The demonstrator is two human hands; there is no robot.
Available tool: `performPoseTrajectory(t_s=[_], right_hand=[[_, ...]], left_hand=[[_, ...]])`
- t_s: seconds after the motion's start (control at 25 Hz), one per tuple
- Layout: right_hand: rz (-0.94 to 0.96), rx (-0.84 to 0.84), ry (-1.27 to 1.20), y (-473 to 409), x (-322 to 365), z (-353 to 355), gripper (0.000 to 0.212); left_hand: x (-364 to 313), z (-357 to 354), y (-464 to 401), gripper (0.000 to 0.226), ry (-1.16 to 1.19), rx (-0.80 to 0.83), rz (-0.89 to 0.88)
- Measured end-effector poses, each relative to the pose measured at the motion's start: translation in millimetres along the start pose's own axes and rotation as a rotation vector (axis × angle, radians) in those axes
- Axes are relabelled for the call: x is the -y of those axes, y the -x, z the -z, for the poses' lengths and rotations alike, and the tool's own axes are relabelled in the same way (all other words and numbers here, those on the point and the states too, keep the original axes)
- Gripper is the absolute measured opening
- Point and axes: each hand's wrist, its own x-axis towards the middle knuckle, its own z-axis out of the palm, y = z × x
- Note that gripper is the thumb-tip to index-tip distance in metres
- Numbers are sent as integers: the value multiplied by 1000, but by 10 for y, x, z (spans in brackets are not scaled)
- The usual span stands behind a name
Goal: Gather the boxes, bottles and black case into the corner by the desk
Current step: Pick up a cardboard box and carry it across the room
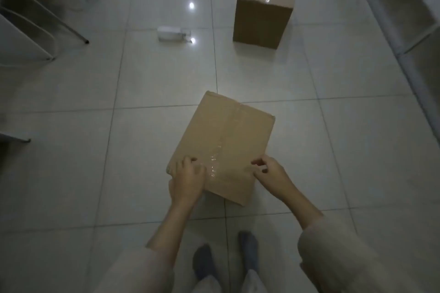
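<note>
A flat taped cardboard box (228, 135) sits in front of my feet on the tiled floor. My left hand (187, 179) grips its near left corner, fingers curled over the top. My right hand (270, 171) holds its near right edge with the fingertips. Farther off stands a taller taped cardboard box (262, 19), upright at the upper right. A white pump bottle (172, 33) lies on its side to the left of that box. No black case is in view.
Metal chair legs (71, 28) and seats crowd the upper left. A white desk frame (400, 38) runs along the right side. Glossy floor tiles (142, 78) lie between the boxes and the chairs.
</note>
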Motion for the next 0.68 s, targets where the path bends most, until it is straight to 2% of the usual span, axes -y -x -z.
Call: performPoseTrajectory(t_s=[0.08,0.2,0.28,0.4,0.52,0.68], right_hand=[[49,13,80,-285,-260,-280,31],[130,16,190,-782,-609,-563,40],[197,-48,254,-1185,-765,-670,45],[285,-140,420,-1733,-861,-733,46],[314,-97,698,-2095,-975,-756,56],[272,-115,677,-2109,-1088,-1118,73]], left_hand=[[239,-418,-120,48,71,10,182],[530,-984,-313,66,309,2,440],[685,-1290,-531,71,472,-39,530],[725,-1577,-840,73,619,-125,494],[726,-1684,-1119,68,566,-227,428],[927,-1488,-1530,64,477,-334,246]])
